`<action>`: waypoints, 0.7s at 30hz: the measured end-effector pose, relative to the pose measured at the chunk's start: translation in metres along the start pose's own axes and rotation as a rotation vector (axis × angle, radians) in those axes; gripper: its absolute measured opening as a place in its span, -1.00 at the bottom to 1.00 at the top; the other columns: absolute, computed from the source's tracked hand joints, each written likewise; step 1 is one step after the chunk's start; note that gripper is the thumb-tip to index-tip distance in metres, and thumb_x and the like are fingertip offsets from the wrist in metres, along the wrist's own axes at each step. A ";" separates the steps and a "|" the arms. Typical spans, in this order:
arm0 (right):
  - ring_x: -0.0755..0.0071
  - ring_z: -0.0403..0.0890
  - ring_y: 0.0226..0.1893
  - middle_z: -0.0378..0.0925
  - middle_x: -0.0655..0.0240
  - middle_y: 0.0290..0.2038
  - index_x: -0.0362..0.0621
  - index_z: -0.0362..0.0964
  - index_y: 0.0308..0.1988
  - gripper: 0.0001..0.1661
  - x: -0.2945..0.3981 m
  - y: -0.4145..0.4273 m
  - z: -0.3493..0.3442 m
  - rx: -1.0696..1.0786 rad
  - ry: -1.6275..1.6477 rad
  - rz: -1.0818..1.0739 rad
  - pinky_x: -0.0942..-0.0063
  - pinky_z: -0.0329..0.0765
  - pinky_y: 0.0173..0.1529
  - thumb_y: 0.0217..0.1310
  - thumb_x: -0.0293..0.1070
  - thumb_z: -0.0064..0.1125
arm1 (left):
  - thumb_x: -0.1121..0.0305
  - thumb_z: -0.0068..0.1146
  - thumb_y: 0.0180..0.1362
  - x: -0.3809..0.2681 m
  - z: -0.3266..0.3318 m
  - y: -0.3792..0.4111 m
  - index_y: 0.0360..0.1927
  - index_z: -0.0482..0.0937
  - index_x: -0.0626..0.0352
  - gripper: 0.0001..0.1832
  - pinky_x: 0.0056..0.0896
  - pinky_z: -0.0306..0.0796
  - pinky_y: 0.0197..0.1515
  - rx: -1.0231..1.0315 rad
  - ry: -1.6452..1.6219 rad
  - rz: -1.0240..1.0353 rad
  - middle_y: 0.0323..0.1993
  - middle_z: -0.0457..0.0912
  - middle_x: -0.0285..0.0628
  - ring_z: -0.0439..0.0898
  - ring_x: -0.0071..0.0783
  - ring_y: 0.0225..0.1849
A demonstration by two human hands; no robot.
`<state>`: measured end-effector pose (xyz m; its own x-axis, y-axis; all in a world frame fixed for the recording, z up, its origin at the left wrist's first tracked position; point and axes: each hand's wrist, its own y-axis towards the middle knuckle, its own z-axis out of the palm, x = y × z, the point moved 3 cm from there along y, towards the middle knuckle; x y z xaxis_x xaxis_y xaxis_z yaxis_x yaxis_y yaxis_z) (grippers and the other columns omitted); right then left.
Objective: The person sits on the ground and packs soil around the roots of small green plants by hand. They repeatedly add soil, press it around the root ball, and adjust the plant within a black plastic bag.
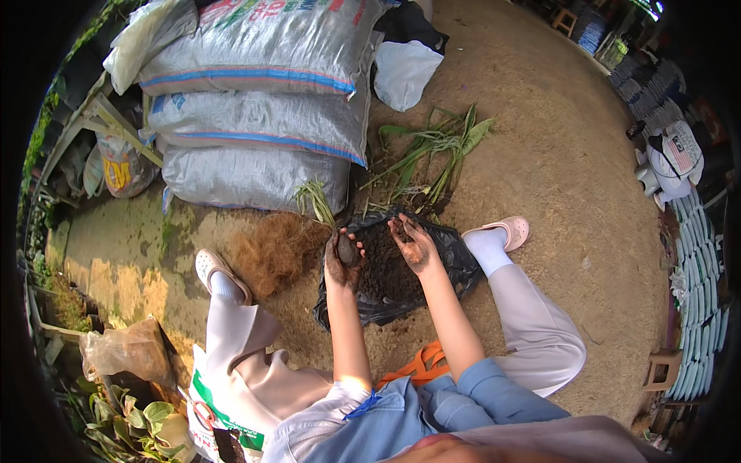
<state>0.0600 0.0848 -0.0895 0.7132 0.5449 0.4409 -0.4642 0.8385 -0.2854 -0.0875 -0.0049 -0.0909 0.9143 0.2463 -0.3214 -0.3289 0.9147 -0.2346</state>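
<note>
My left hand [337,271] is wrapped around a rounded ball of dark soil [348,251]. Narrow green leaves [315,201] of a small plant stick out beyond that hand towards the stacked sacks. My right hand [415,250] is half cupped with its fingers apart, smeared with soil; I see no separate object in it. Below both hands, loose dark soil [386,275] lies on a spread black plastic bag [460,246]. Left of the bag is a heap of brown fibre [277,253], likely coconut husk. Uprooted leafy plants [443,147] lie past the bag's far edge.
Stacked silver woven sacks [255,116] rise ahead on the left. A white sheet [405,72] lies beside them. Near my left leg are scissors [204,414] on a printed bag [200,382]. Orange straps [425,362] lie before my lap. A small stool [661,370] stands far right.
</note>
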 end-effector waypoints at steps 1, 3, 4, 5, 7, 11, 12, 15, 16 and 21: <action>0.17 0.49 -0.09 0.45 0.06 -0.23 -0.40 0.31 -0.14 -0.64 0.001 0.000 0.001 0.022 -0.047 -0.022 0.35 0.50 0.03 0.11 -0.39 0.14 | 0.18 -0.17 0.20 0.001 0.002 0.000 -0.18 0.41 0.07 -0.76 -0.40 0.54 -0.43 -0.005 -0.001 -0.002 -0.37 0.50 -0.30 0.54 -0.42 -0.41; 0.14 0.51 -0.10 0.46 0.04 -0.21 -0.42 0.30 -0.13 -0.63 0.004 -0.002 0.005 0.036 -0.138 -0.045 0.35 0.52 0.03 0.11 -0.38 0.12 | 0.17 -0.17 0.21 0.001 0.005 -0.002 -0.19 0.41 0.07 -0.75 -0.40 0.53 -0.43 -0.012 0.001 -0.001 -0.37 0.50 -0.30 0.54 -0.42 -0.41; 0.12 0.52 -0.11 0.46 0.02 -0.19 -0.43 0.30 -0.12 -0.62 0.005 -0.004 0.007 0.029 -0.181 -0.046 0.35 0.53 0.03 0.12 -0.38 0.11 | 0.17 -0.16 0.21 0.001 0.005 -0.003 -0.19 0.41 0.07 -0.75 -0.40 0.53 -0.44 -0.013 0.005 0.004 -0.38 0.50 -0.30 0.54 -0.42 -0.42; 0.11 0.52 -0.11 0.46 0.00 -0.18 -0.44 0.29 -0.12 -0.61 0.006 -0.006 0.010 0.022 -0.224 -0.047 0.35 0.53 0.03 0.13 -0.38 0.10 | 0.17 -0.16 0.21 0.001 0.006 -0.003 -0.19 0.41 0.07 -0.75 -0.41 0.53 -0.44 -0.015 0.009 0.008 -0.38 0.50 -0.30 0.54 -0.42 -0.42; 0.08 0.51 -0.10 0.44 -0.04 -0.15 -0.46 0.26 -0.08 -0.60 0.007 -0.007 0.014 0.058 -0.249 -0.035 0.33 0.54 0.03 0.15 -0.39 0.07 | 0.16 -0.16 0.21 0.002 0.006 -0.003 -0.19 0.41 0.07 -0.75 -0.40 0.53 -0.44 -0.008 0.010 -0.002 -0.38 0.50 -0.30 0.54 -0.42 -0.41; 0.07 0.49 -0.06 0.40 -0.06 -0.08 -0.47 0.19 -0.01 -0.55 0.007 -0.009 0.020 0.110 -0.184 -0.024 0.32 0.52 0.03 0.19 -0.39 0.02 | 0.16 -0.16 0.20 0.003 0.008 -0.004 -0.18 0.41 0.07 -0.75 -0.40 0.52 -0.42 -0.020 0.037 -0.006 -0.37 0.50 -0.31 0.53 -0.42 -0.40; 0.07 0.49 -0.06 0.40 -0.05 -0.07 -0.46 0.18 0.01 -0.55 0.008 -0.009 0.020 0.119 -0.101 0.009 0.32 0.51 0.04 0.19 -0.40 0.01 | 0.17 -0.17 0.22 0.003 0.011 -0.005 -0.19 0.41 0.08 -0.75 -0.40 0.52 -0.43 -0.040 0.034 -0.009 -0.38 0.50 -0.30 0.53 -0.41 -0.42; 0.10 0.48 -0.05 0.38 -0.02 -0.04 -0.45 0.17 0.01 -0.55 0.011 -0.010 0.022 0.121 0.072 0.081 0.32 0.49 0.06 0.20 -0.40 0.00 | 0.17 -0.21 0.25 0.003 0.018 -0.009 -0.21 0.41 0.10 -0.75 -0.41 0.51 -0.44 -0.085 0.030 -0.014 -0.41 0.50 -0.28 0.53 -0.38 -0.45; 0.11 0.48 -0.05 0.38 -0.01 -0.04 -0.44 0.19 0.00 -0.57 0.011 -0.010 0.024 0.106 0.081 0.088 0.33 0.49 0.07 0.20 -0.40 0.00 | 0.17 -0.20 0.25 0.003 0.018 -0.010 -0.21 0.41 0.10 -0.75 -0.41 0.51 -0.44 -0.089 0.031 -0.013 -0.41 0.50 -0.28 0.53 -0.37 -0.45; 0.19 0.52 -0.09 0.41 0.04 -0.09 -0.39 0.28 -0.09 -0.65 0.010 -0.011 0.018 -0.017 -0.205 -0.068 0.35 0.52 0.04 0.19 -0.37 0.04 | 0.17 -0.16 0.20 0.004 0.015 -0.008 -0.14 0.40 0.06 -0.73 -0.41 0.50 -0.40 -0.041 0.047 -0.019 -0.37 0.49 -0.32 0.52 -0.41 -0.40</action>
<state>0.0631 0.0809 -0.0665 0.6199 0.4766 0.6233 -0.4080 0.8744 -0.2628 -0.0777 -0.0068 -0.0768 0.9087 0.2131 -0.3589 -0.3221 0.9049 -0.2783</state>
